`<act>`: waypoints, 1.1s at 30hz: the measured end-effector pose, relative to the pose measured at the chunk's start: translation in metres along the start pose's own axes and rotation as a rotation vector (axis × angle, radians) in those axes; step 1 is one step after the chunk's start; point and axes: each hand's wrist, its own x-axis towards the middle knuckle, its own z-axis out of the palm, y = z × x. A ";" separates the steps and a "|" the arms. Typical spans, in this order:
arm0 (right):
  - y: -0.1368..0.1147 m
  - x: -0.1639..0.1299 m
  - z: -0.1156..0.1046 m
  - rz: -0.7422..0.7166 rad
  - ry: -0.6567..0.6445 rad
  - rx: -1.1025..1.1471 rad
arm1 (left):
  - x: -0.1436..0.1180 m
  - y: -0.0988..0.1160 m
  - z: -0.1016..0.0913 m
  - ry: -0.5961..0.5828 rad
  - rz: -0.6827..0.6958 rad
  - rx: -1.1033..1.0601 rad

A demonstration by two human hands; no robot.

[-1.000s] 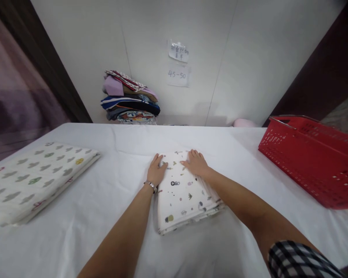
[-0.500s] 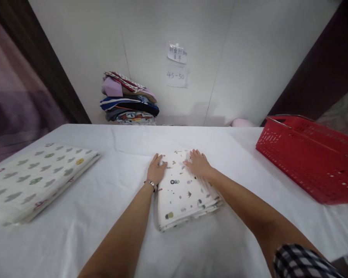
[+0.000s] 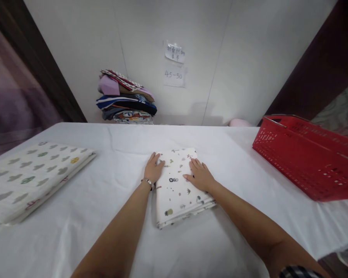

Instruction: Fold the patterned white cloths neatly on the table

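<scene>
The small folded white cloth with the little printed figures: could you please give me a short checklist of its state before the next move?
1. Both hands flat on it: ok. The left hand rests at the left edge of the small folded white printed cloth, the right hand on its right half.
2. Top face smooth: ok, no creases show.
3. Layers squared: not ok, the near right edge is fanned.
4. White table cover bare around it: ok.
5. Red plastic basket holds room: cannot tell, inside hidden.
6. Large folded white cloth with grey shapes apart from it: ok.
</scene>
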 end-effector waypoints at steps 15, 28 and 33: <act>0.026 -0.030 -0.012 0.249 0.131 0.672 | -0.050 0.014 -0.025 -0.092 -0.206 -0.186; 0.007 -0.095 0.015 0.358 0.403 0.847 | -0.146 0.037 -0.037 -0.136 -0.203 0.121; -0.057 -0.118 0.035 0.130 0.250 0.997 | -0.107 0.026 -0.086 0.073 -0.106 0.210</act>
